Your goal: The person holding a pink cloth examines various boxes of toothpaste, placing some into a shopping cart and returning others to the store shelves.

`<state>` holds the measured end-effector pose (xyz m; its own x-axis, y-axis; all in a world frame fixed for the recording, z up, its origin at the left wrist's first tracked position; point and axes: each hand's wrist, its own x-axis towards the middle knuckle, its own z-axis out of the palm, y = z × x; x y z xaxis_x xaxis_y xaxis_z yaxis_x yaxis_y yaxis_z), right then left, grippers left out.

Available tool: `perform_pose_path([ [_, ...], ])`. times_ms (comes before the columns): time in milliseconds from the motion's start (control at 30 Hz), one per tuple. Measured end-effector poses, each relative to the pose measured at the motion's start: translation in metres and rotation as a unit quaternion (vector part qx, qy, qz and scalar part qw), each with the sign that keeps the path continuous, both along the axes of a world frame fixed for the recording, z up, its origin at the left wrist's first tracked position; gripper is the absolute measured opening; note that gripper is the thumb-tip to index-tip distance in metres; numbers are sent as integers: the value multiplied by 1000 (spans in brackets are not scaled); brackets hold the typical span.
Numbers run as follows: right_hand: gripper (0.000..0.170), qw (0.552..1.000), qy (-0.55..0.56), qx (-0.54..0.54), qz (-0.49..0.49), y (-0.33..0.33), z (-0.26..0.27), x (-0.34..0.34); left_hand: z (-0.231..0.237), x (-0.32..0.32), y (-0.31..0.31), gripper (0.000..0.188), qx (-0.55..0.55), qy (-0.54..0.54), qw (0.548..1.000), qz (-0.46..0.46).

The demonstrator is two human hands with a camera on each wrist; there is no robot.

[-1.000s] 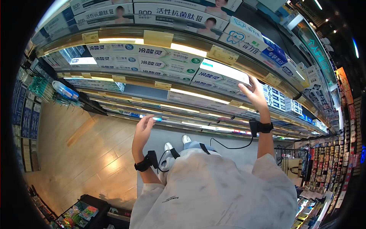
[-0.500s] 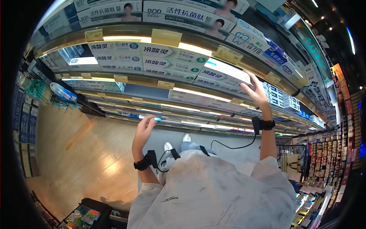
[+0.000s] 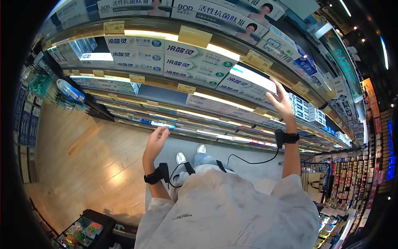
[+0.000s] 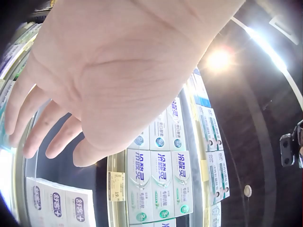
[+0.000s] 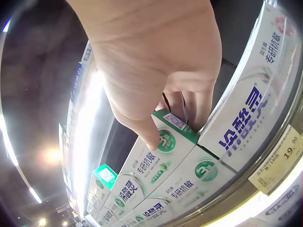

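Observation:
My right hand (image 3: 282, 106) is at the right end of the top white toothpaste box (image 3: 238, 86) in a stack on the shelf. In the right wrist view the thumb of that hand (image 5: 156, 56) presses the printed front of the box (image 5: 147, 163), beside its green round mark, and the other fingers curl behind its green end. My left hand (image 3: 155, 143) hangs low in front of the lower shelves with loosely bent fingers, holding nothing. The left wrist view shows its palm (image 4: 118, 71) and spread fingers.
Stacked toothpaste boxes (image 3: 180, 64) stand left of the held one, with larger boxes (image 3: 211, 14) on the shelf above. Price tags (image 3: 258, 60) line the shelf edges. A wire basket (image 3: 317, 172) is at the right, a dark display bin (image 3: 105, 224) at lower left.
The head view has shifted slightly, so the upper shelves appear larger and farther right. My right hand stays at the box end, and my left hand remains low and empty.

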<state>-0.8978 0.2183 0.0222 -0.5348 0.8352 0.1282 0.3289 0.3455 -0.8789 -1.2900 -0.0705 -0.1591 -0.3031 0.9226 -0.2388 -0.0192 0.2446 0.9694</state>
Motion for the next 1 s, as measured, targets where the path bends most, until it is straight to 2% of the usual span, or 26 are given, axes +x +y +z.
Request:
perform_pose_path([
  [100, 66, 999, 1, 30, -18, -2, -4, 2, -7, 1, 0, 36, -13, -5, 1000, -9],
  [233, 58, 996, 14, 43, -76, -9, -2, 9, -17, 5, 2, 37, -42, -12, 999, -18],
  [267, 55, 995, 20, 78, -57, -12, -3, 14, -19, 7, 3, 37, -47, -9, 999, -22],
  [400, 53, 987, -41, 98, -120, -45, 2, 29, -28, 24, 13, 38, -57, -6, 998, -39],
  [467, 53, 988, -12, 91, -122, -71, 0, 42, -31, 39, 24, 37, -45, 3, 998, -51],
  [567, 45, 988, 0, 61, -144, -107, 4, 69, -37, 66, 47, 36, -37, 1, 994, -107],
  [667, 35, 984, 6, 12, -176, -146, 0, 117, -19, 108, 80, 41, -42, 0, 981, -188],
  [733, 47, 978, -18, -12, -209, -177, -6, 162, -13, 143, 98, 44, -48, -23, 971, -232],
  [800, 69, 968, 24, -38, -245, -211, -13, 205, -3, 183, 114, 45, -23, -3, 955, -295],
  [833, 81, 963, 45, -49, -262, -229, -18, 228, 5, 207, 119, 45, -10, 6, 946, -325],
  [867, 105, 956, 16, -69, -283, -247, -27, 254, 16, 233, 122, 44, -9, 10, 938, -346],
  [967, 98, 916, 89, -109, -375, -307, -44, 328, 18, 318, 125, 38, 17, -11, 920, -391],
  [1000, 92, 902, 109, -98, -406, -328, -51, 354, 31, 352, 122, 33, 32, 20, 910, -413],
])
